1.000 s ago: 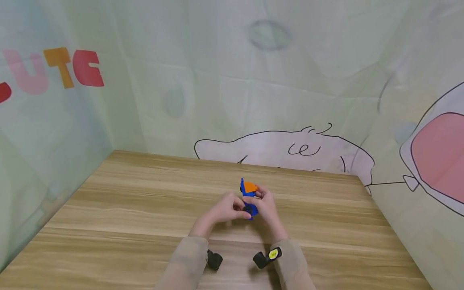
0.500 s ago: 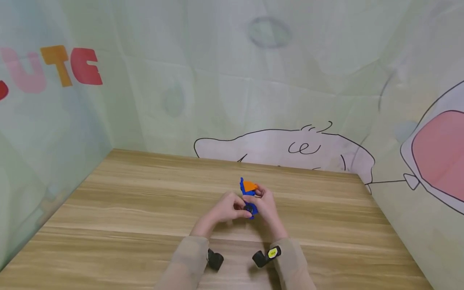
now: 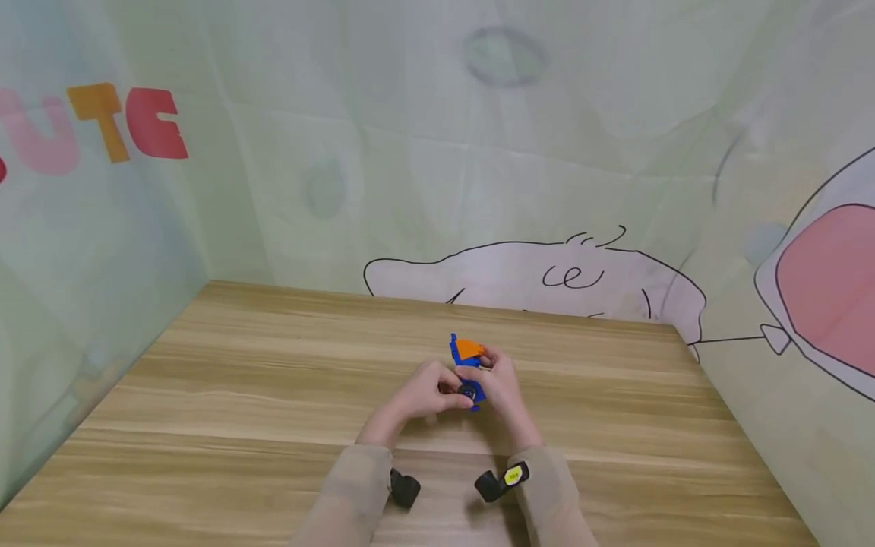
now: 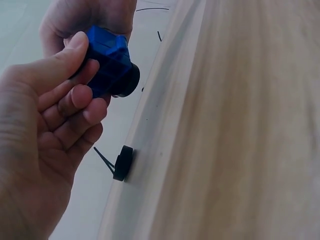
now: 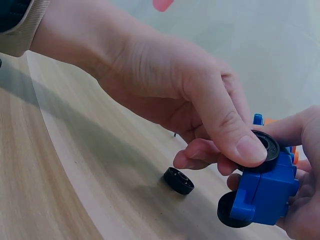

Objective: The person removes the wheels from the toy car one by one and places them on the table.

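A blue toy car [image 3: 474, 390] with an orange piece [image 3: 469, 349] is held above the table in my right hand [image 3: 500, 384], whose fingers grip its body from the right. My left hand [image 3: 432, 392] pinches a black wheel [image 5: 268, 145] at the car's side, thumb on its face. Whether that wheel is fully seated on the car cannot be told. Another black wheel [image 4: 129, 81] is on the car's opposite side. On the table lies a loose black wheel [image 5: 179, 181]; both hands are near it, but neither touches it.
The wooden table [image 3: 287, 342] extends all around the hands. Behind and beside it hang printed cloth walls [image 3: 294, 152] with letters and cartoon drawings. A black wrist camera [image 3: 405, 488] is strapped to the left sleeve, another black camera [image 3: 488, 486] to the right.
The wheel under the left thumb shows more of its face than before, and the car has tilted slightly. Both hands keep almost the same place and hold; the head view has shifted slightly.
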A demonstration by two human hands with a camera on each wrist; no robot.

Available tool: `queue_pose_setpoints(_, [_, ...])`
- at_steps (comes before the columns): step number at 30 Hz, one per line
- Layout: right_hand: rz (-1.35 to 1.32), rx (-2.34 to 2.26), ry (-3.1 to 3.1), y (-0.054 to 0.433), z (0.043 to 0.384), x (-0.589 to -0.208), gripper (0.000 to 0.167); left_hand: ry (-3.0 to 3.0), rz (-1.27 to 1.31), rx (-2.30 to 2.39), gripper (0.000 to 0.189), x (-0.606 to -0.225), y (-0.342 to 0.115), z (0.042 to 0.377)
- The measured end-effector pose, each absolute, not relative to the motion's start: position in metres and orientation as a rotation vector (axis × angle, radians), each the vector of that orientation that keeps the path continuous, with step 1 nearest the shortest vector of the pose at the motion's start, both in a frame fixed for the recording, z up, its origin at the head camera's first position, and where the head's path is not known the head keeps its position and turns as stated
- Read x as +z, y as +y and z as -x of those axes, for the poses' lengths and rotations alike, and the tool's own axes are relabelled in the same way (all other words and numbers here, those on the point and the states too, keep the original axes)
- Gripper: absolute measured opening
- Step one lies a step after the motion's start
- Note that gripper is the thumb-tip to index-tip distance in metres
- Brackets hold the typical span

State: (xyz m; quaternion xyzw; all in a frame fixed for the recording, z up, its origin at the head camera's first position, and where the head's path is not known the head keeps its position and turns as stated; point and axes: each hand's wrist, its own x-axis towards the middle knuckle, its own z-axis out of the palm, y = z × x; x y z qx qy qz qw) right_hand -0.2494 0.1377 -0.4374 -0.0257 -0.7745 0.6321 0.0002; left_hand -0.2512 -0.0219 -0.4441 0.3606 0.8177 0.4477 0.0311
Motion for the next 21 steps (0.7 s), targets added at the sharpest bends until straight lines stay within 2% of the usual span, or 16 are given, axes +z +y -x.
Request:
queue_pose_setpoints(12, [0.062,1.996,-2.434,0.1385,0.2503,-0.4377,0.053,2.517,-1.104,1.379,0.039,-0.4476,-0.0219,0.2522])
queue_pose_setpoints(21, [0.043,2.05,-2.38,0.1386,0.2494,-0.4368,0.066,2.569,-1.097,1.291,0.032,-0.4414,-0.0226,0.2531])
